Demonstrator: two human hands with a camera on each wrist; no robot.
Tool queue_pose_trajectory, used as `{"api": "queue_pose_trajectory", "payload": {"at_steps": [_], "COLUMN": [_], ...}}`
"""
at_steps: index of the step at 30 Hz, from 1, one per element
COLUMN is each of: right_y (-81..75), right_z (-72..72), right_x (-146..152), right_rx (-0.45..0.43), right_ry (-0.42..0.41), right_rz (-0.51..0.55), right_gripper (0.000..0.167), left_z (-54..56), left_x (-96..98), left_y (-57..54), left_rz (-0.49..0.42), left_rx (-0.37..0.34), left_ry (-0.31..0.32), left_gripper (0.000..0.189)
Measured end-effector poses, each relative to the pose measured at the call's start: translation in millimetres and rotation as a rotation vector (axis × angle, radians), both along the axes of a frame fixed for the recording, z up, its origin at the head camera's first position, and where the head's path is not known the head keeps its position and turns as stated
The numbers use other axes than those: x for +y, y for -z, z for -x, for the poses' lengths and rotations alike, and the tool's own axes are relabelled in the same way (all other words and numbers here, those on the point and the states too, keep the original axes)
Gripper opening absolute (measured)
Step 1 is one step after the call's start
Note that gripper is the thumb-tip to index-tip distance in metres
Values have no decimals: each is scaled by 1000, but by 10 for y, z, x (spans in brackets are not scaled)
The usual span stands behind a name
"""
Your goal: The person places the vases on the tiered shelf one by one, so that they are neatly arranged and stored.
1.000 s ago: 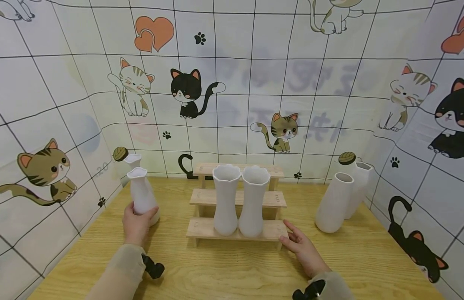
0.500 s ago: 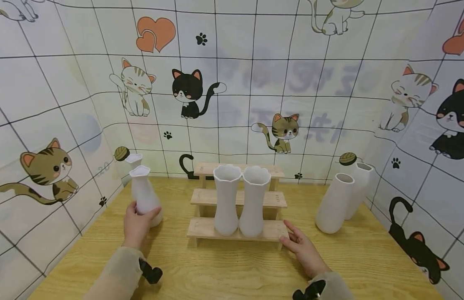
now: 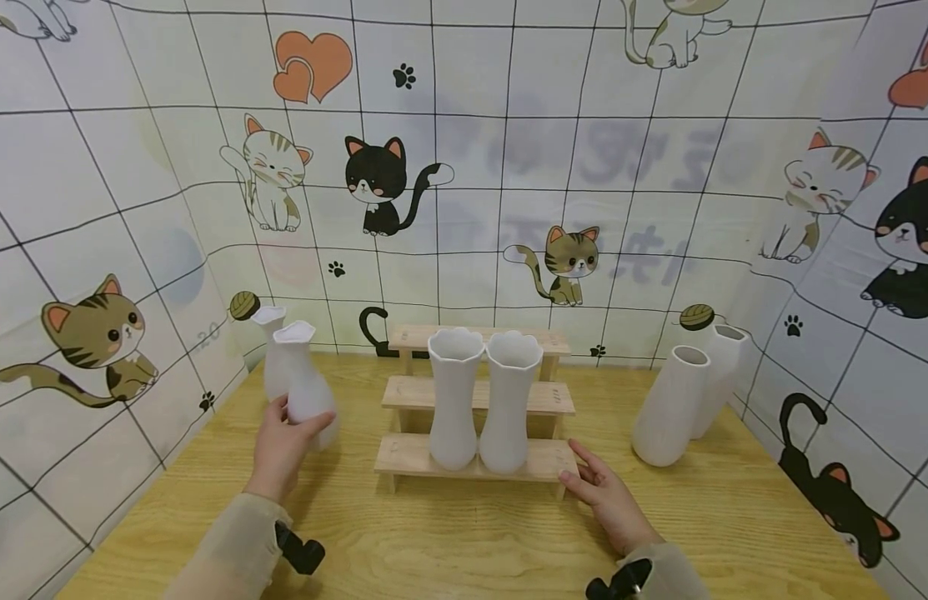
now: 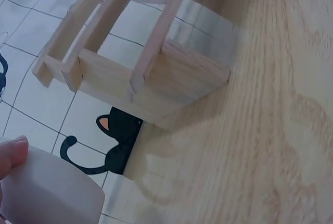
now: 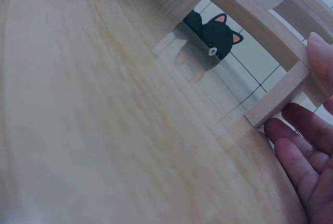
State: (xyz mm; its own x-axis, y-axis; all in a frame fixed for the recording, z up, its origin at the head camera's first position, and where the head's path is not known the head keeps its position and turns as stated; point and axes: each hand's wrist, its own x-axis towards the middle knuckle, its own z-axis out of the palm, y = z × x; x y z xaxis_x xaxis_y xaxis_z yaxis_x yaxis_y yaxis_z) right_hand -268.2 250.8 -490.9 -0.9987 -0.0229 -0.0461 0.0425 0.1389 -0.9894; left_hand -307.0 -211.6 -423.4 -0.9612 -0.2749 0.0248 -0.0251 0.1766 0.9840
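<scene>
My left hand (image 3: 282,446) grips a white vase (image 3: 308,379) with a flared, angular rim, thumb across its front and fingers behind. In the left wrist view, the lower body of this vase (image 4: 57,193) shows beside my thumb, to the side of the rack. A three-step wooden rack (image 3: 403,454) stands mid-table, bearing two tall white vases with scalloped rims, a left one (image 3: 453,408) and a right one (image 3: 506,408), side by side on its lowest step. At the rack's right end rests my right hand (image 3: 606,500); its loosely bent fingers (image 5: 296,164) lie beside the front leg (image 5: 278,96).
Behind the held vase stands another white vase (image 3: 272,358) near the left wall. Two more white vases, a front one (image 3: 666,417) and a rear one (image 3: 719,375), stand on the right. Cat-printed tile sheeting (image 3: 471,167) encloses the wooden table (image 3: 464,542).
My left hand has moved the gripped vase to the right and slightly up, uncovering more of the vase behind it. The right hand stays at the rack's end.
</scene>
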Motion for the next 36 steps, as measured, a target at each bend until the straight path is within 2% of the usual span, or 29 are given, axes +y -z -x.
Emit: {"api": "queue_pose_trajectory", "payload": {"at_steps": [7,19,29,36], "right_y": [-15,-24,-38,-39], "right_z": [-15,-22,-27,-20], "right_x": [-5,-13,-10,-4], "right_rx": [2,8,-5,-7], "right_ry": [-3,4,-5,-9], "right_rz": [9,11,6,-1], "right_gripper": [71,70,71,72], "left_z": [-24,-36,-36,-45], "left_x": [78,179,243,349], "left_y": [-143,-420,-594,-707], "left_rz": [16,27,30,3], "left_rx": [10,5,22,46], "left_ry": [45,67,93,145], "left_gripper": [102,104,104,99]}}
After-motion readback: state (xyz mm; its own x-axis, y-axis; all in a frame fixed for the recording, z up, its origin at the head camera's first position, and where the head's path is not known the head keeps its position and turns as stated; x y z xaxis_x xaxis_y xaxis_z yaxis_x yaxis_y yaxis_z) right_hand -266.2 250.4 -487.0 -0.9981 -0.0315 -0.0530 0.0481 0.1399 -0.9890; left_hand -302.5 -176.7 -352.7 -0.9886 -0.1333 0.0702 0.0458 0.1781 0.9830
